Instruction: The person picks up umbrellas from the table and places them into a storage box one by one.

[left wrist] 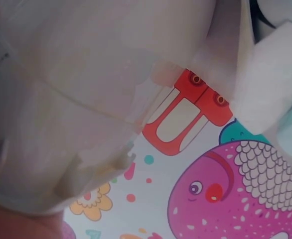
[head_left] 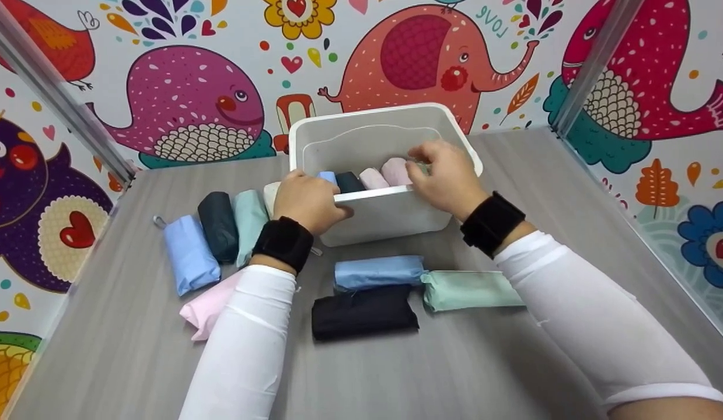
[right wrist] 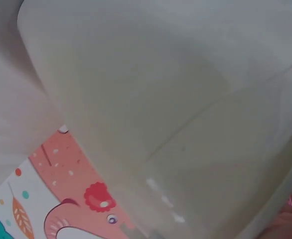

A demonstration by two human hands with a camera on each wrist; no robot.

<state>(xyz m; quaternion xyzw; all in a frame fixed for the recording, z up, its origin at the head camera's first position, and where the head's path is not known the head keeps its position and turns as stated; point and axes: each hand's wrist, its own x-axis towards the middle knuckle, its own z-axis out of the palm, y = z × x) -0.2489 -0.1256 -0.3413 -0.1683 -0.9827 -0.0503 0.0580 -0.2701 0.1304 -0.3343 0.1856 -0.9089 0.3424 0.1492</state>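
Observation:
A white plastic bin (head_left: 390, 216) stands at the back, tilted slightly in view. My left hand (head_left: 311, 201) grips its front left rim, thumb outside. My right hand (head_left: 446, 175) reaches over the front right rim, curled fingers and thumb around a partly hidden pale green bundle (head_left: 423, 168). Beside it in the bin lie a pink roll (head_left: 396, 171), a pale pink roll (head_left: 373, 178), a dark bundle (head_left: 349, 182) and a blue one (head_left: 327, 177). Both wrist views are filled mostly by pale plastic; a bit of hand (right wrist: 290, 219) shows in the right one.
Left of the bin lie blue (head_left: 191, 254), dark teal (head_left: 219, 226), mint (head_left: 250, 216), cream (head_left: 270, 195) and pink (head_left: 209, 306) fabric bundles. In front lie blue (head_left: 379, 272), black (head_left: 364, 313) and mint-green (head_left: 472, 290) ones. Patterned walls (head_left: 303, 58) enclose the grey table (head_left: 133, 350).

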